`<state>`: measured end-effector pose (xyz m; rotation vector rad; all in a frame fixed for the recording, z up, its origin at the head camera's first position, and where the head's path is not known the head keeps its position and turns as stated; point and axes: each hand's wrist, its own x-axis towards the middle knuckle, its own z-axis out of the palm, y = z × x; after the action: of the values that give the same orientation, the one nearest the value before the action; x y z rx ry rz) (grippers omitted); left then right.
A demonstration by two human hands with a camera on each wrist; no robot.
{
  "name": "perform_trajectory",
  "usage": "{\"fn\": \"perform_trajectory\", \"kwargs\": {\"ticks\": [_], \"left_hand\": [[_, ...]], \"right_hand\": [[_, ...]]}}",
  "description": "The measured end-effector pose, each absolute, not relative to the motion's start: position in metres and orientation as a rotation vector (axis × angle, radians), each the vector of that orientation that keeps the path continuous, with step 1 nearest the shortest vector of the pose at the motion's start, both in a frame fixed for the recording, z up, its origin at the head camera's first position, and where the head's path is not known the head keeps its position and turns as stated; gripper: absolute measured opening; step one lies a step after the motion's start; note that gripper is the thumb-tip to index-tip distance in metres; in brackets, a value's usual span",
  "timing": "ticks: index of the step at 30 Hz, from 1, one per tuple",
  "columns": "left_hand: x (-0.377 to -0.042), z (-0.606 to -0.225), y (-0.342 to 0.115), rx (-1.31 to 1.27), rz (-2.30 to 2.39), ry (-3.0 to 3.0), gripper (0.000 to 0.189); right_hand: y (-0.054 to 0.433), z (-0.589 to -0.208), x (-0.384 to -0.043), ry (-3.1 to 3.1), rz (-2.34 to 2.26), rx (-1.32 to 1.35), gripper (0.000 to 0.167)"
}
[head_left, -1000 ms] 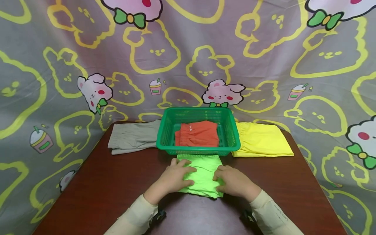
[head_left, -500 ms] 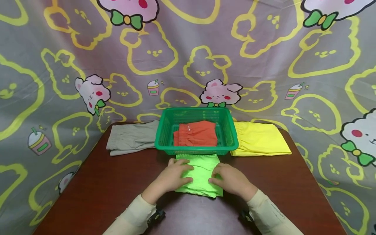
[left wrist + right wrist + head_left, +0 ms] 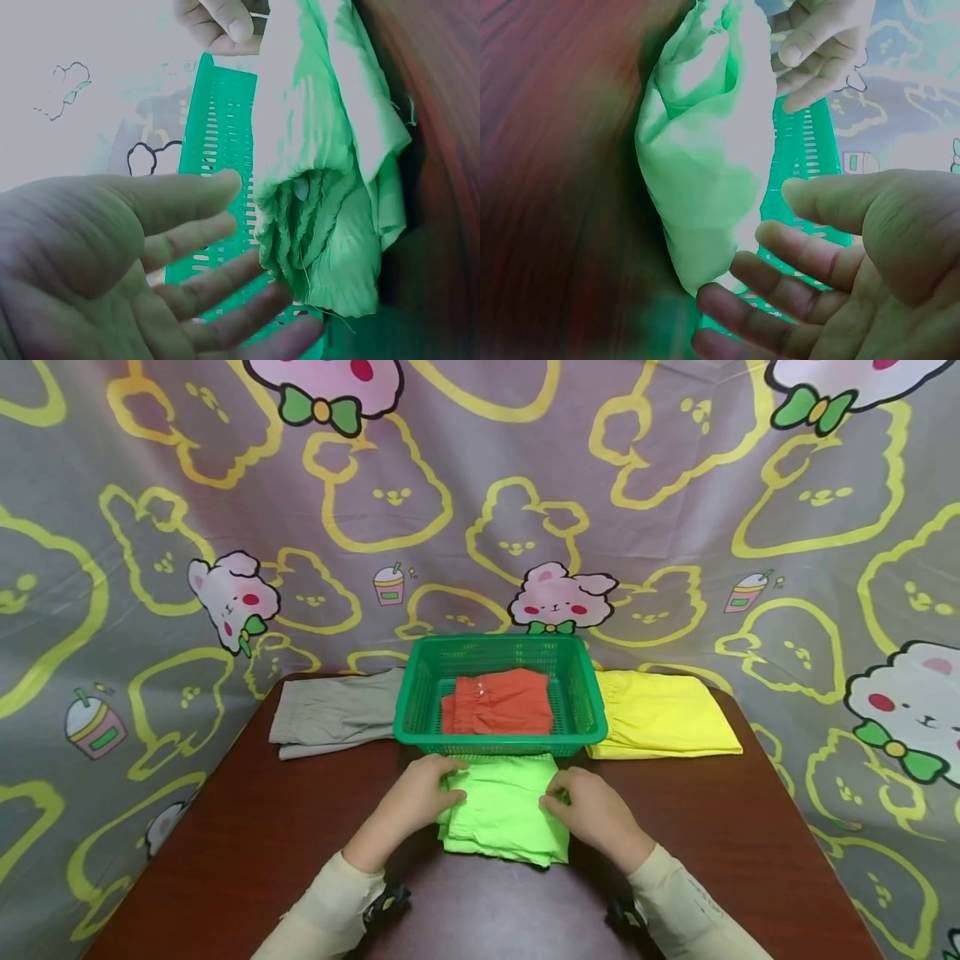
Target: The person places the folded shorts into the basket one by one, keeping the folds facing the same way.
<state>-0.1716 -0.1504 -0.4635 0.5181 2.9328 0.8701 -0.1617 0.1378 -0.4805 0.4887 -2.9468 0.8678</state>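
Lime-green shorts [image 3: 506, 814], folded into a rough square with a gathered elastic waistband, lie on the table in front of the green basket. My left hand [image 3: 416, 797] is at their left edge; in the left wrist view its fingers [image 3: 199, 199] are spread and straight, tips beside the gathered waistband. At the right edge is my right hand [image 3: 596, 814], thumb and forefinger close to the cloth. The right wrist view shows its fingers [image 3: 780, 277] relaxed and apart, tips right at the folded end. Neither hand grips the cloth.
The green plastic basket [image 3: 498, 744] holds a folded orange garment [image 3: 506, 703]. Left of it lies a folded grey garment [image 3: 337, 710], and right of it a folded yellow one [image 3: 667, 714]. A patterned curtain [image 3: 450, 485] hangs behind the brown table [image 3: 225, 852].
My left hand has drawn back leftward off the shorts to their left edge, uncovering more cloth. The right hand has shifted slightly and stays at the right edge.
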Motion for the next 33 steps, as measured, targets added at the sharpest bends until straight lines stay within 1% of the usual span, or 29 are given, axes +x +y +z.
{"fn": "perform_trajectory", "kwargs": {"ticks": [4, 7, 13, 15, 17, 20, 26, 31, 33], "left_hand": [[-0.170, -0.464, -0.150, 0.344, 0.845, 2.958, 0.051], [-0.168, -0.465, -0.149, 0.232, 0.821, 2.944, 0.063], [-0.167, -0.470, -0.149, 0.118, 0.903, 2.833, 0.095], [-0.167, -0.472, -0.148, 0.097, 0.938, 2.795, 0.102], [-0.166, -0.473, -0.147, 0.080, 0.954, 2.773, 0.107], [-0.165, -0.474, -0.146, 0.074, 0.946, 2.772, 0.108], [-0.168, -0.480, -0.143, 0.099, 0.963, 2.790, 0.103], [-0.173, -0.485, -0.144, 0.071, 1.178, 2.681, 0.101], [-0.174, -0.486, -0.145, 0.022, 1.239, 2.625, 0.102]], "right_hand": [[0.141, -0.479, -0.163, -2.976, 0.853, 0.408, 0.012], [0.143, -0.477, -0.164, -3.001, 0.860, 0.347, 0.021], [0.146, -0.473, -0.165, -3.081, 0.969, 0.262, 0.041], [0.147, -0.473, -0.165, -3.109, 0.994, 0.239, 0.044], [0.148, -0.472, -0.165, -3.134, 0.992, 0.227, 0.043], [0.150, -0.474, -0.165, -3.162, 0.970, 0.225, 0.040], [0.150, -0.481, -0.166, -3.188, 1.014, 0.207, 0.031], [0.149, -0.483, -0.166, -3.214, 1.092, 0.122, 0.038], [0.149, -0.483, -0.166, -3.212, 1.115, 0.101, 0.037]]}}
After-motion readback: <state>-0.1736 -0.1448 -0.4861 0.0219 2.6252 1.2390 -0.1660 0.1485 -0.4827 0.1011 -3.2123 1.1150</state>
